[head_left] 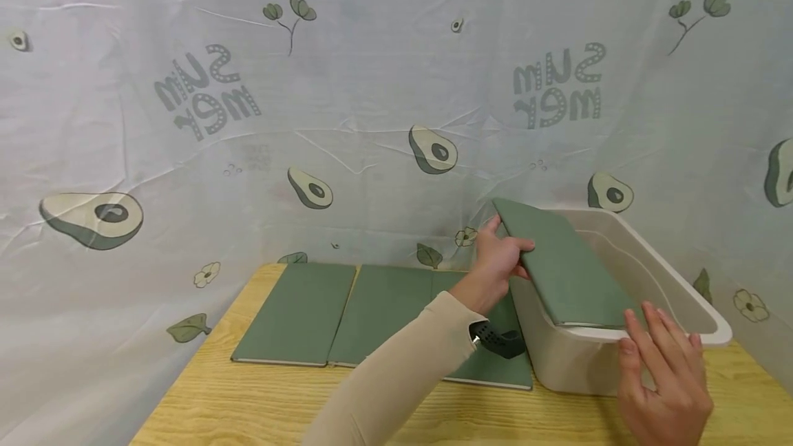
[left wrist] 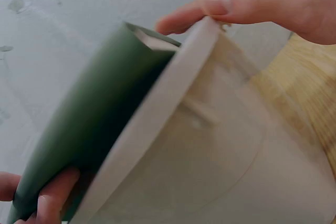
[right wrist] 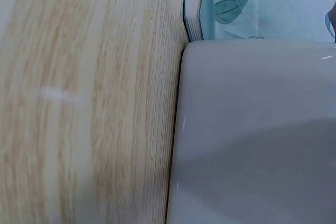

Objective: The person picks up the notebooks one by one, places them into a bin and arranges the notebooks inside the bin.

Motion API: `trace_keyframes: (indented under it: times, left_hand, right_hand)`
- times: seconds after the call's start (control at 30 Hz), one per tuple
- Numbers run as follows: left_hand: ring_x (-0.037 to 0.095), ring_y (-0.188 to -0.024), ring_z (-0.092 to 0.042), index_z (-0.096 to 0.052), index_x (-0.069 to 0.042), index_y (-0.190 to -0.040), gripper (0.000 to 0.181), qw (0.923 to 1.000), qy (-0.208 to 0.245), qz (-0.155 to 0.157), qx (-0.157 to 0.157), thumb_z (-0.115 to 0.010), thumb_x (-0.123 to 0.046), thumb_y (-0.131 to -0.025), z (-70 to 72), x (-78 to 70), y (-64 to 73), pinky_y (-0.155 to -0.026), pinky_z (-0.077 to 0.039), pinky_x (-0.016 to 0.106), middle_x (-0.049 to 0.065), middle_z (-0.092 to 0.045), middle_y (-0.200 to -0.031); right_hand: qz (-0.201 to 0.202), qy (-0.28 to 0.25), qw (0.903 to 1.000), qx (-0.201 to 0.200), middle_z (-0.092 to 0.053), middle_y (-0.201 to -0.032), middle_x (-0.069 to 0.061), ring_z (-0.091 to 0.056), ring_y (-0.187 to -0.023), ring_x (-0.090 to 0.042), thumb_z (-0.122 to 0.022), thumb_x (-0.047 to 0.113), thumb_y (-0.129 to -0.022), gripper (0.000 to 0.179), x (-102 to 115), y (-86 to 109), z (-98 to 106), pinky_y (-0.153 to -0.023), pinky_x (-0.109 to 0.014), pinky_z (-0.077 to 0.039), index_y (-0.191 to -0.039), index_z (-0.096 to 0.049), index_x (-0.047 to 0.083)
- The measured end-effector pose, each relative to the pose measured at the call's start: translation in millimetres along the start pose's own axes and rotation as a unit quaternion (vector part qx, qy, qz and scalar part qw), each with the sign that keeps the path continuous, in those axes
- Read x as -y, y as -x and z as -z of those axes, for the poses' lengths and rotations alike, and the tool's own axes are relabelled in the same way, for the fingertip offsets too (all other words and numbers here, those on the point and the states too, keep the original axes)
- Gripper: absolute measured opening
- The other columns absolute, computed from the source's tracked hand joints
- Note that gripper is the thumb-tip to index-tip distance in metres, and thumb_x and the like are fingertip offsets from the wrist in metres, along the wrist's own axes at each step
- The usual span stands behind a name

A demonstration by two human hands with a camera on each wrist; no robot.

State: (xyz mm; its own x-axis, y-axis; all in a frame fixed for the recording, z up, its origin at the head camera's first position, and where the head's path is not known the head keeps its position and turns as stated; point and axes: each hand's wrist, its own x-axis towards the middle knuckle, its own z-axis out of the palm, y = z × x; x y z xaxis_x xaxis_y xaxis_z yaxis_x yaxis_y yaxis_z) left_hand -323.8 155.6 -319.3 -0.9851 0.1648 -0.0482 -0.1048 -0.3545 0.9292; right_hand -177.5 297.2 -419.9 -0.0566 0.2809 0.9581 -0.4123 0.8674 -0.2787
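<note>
A green hardcover book (head_left: 566, 267) lies slanted across the opening of a beige plastic bin (head_left: 576, 356). My left hand (head_left: 498, 258) holds it by its left edge, thumb on the cover and fingers underneath. In the left wrist view the book (left wrist: 79, 114) shows its pale page edges beside the bin's rim, with left fingers (left wrist: 54, 198) around the far end. At the bin's front rim, my right hand (head_left: 665, 380) has its fingers extended by the book's near corner; whether they touch the book is unclear. The right wrist view shows only the bin's outer wall (right wrist: 252, 129) beside the table.
Several similar green books (head_left: 297, 312) lie flat in a row on the wood-grain table (head_left: 248, 405), left of the bin. The left forearm crosses over some of them. A pale printed curtain (head_left: 372, 88) hangs behind the table.
</note>
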Motion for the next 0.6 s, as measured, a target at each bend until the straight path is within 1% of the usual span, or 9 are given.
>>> trace_keyframes:
  times: [0.07,0.13,0.17,0.27,0.33,0.43,0.5,0.53,0.6]
  left_hand:
    - [0.014,-0.039,-0.051,-0.045,-0.016,-0.162,0.082,0.9998,-0.013,-0.002,-0.013,-0.071,0.012,-0.089,-8.0,3.8,1.2,-0.037,-0.045,0.025,0.030,-0.074,-0.112]
    - [0.014,-0.037,-0.049,-0.051,-0.015,-0.156,0.077,0.9994,-0.026,-0.004,-0.024,-0.071,0.014,-0.087,-17.0,6.1,3.3,-0.035,-0.044,0.024,0.026,-0.072,-0.113]
    - [0.014,-0.036,-0.048,-0.055,-0.014,-0.152,0.074,0.9990,-0.034,-0.006,-0.028,-0.072,0.015,-0.086,-22.0,6.8,4.4,-0.035,-0.043,0.024,0.021,-0.070,-0.111]
    - [0.015,-0.039,-0.051,-0.060,-0.012,-0.143,0.069,0.9964,-0.080,-0.013,-0.026,-0.074,0.016,-0.082,-36.7,8.1,7.0,-0.037,-0.045,0.024,0.015,-0.067,-0.099]
    - [0.017,-0.043,-0.053,-0.060,-0.013,-0.143,0.073,0.9924,-0.119,-0.013,-0.026,-0.076,0.017,-0.079,-44.6,8.5,8.2,-0.040,-0.048,0.026,0.011,-0.064,-0.096]
    - [0.018,-0.055,-0.057,-0.053,-0.020,-0.152,0.085,0.9814,-0.191,-0.009,-0.022,-0.074,0.016,-0.079,-51.9,7.1,9.6,-0.045,-0.050,0.030,0.008,-0.064,-0.100]
    - [0.019,-0.064,-0.058,-0.044,-0.025,-0.159,0.093,0.9713,-0.237,-0.005,-0.017,-0.072,0.014,-0.080,-54.2,6.0,10.2,-0.050,-0.051,0.033,0.006,-0.064,-0.104]
    - [0.019,-0.070,-0.059,-0.040,-0.028,-0.162,0.095,0.9666,-0.256,-0.003,-0.011,-0.070,0.013,-0.082,-55.1,5.6,10.6,-0.054,-0.051,0.033,0.004,-0.064,-0.108]
    - [0.016,-0.083,-0.059,-0.038,-0.030,-0.163,0.091,0.9572,-0.290,-0.002,0.005,-0.068,0.009,-0.086,-57.3,5.7,11.3,-0.063,-0.049,0.032,0.002,-0.068,-0.117]
  right_hand:
    - [-0.003,-0.002,1.0000,-0.001,-0.075,-0.125,-0.025,-0.067,-0.135,-0.019,-0.068,0.028,-0.104,0.034,2.8,-1.4,0.0,-0.127,-0.046,-0.037,-0.114,-0.082,-0.001]
    - [-0.009,-0.007,0.9999,-0.006,-0.075,-0.124,-0.025,-0.067,-0.134,-0.016,-0.068,0.026,-0.104,0.032,5.3,-3.7,-0.3,-0.126,-0.045,-0.037,-0.113,-0.082,-0.001]
    - [-0.013,-0.011,0.9998,-0.010,-0.075,-0.123,-0.025,-0.067,-0.134,-0.014,-0.068,0.025,-0.103,0.032,6.2,-4.7,0.1,-0.126,-0.045,-0.037,-0.112,-0.082,-0.002]
    - [-0.023,-0.023,0.9988,-0.036,-0.076,-0.120,-0.025,-0.069,-0.130,-0.012,-0.068,0.021,-0.102,0.029,8.6,-8.1,-1.2,-0.124,-0.043,-0.038,-0.108,-0.082,-0.003]
    - [-0.025,-0.028,0.9982,-0.047,-0.076,-0.119,-0.025,-0.070,-0.129,-0.011,-0.068,0.019,-0.101,0.028,9.5,-9.2,-1.9,-0.124,-0.041,-0.039,-0.107,-0.082,-0.004]
    - [-0.020,-0.030,0.9984,-0.044,-0.076,-0.119,-0.025,-0.069,-0.129,-0.010,-0.068,0.021,-0.101,0.029,9.9,-8.7,-2.5,-0.124,-0.039,-0.039,-0.108,-0.082,-0.004]
    - [-0.014,-0.034,0.9986,-0.038,-0.076,-0.120,-0.026,-0.069,-0.130,-0.011,-0.069,0.023,-0.102,0.031,9.9,-7.7,-3.3,-0.124,-0.039,-0.039,-0.108,-0.082,-0.004]
    - [-0.012,-0.036,0.9987,-0.035,-0.076,-0.120,-0.026,-0.069,-0.130,-0.012,-0.069,0.024,-0.101,0.032,9.8,-7.2,-3.6,-0.124,-0.038,-0.039,-0.109,-0.082,-0.004]
    - [-0.008,-0.038,0.9987,-0.032,-0.076,-0.120,-0.027,-0.069,-0.130,-0.013,-0.069,0.024,-0.101,0.032,9.7,-6.5,-4.4,-0.123,-0.038,-0.039,-0.109,-0.082,-0.004]
